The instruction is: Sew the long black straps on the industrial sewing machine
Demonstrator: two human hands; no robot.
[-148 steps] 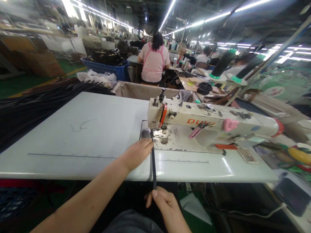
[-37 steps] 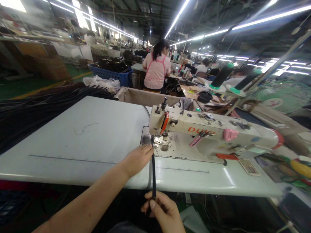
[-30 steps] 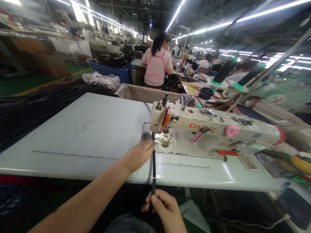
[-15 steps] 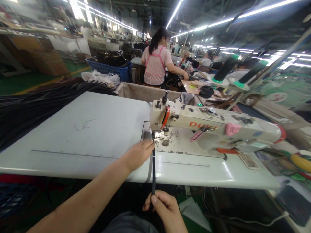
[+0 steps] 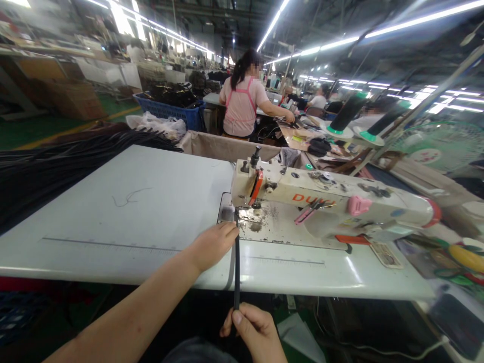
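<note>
A narrow black strap (image 5: 237,272) runs from the presser foot of a sewing machine (image 5: 287,191) straight back over the table's front edge. My left hand (image 5: 217,243) lies on the table just in front of the needle area, its fingers closed together on the strap. Below the edge, my right hand (image 5: 253,327) pinches the strap between thumb and fingers and keeps it taut. The strap's lower end is hidden beneath that hand. Part of the presser foot is hard to make out.
Loose thread (image 5: 132,195) lies on the white table (image 5: 170,186). Many black straps (image 5: 56,166) are heaped at the left. Pink-handled snips (image 5: 307,214) rest against the machine arm. Thread cones (image 5: 346,116) stand at the right. A co-worker (image 5: 241,103) sits beyond a fabric-lined bin (image 5: 215,146).
A white mark on the strap between my hands no longer shows, and the strap has advanced toward the needle. Both hands keep their grips. The view has shifted slightly.
</note>
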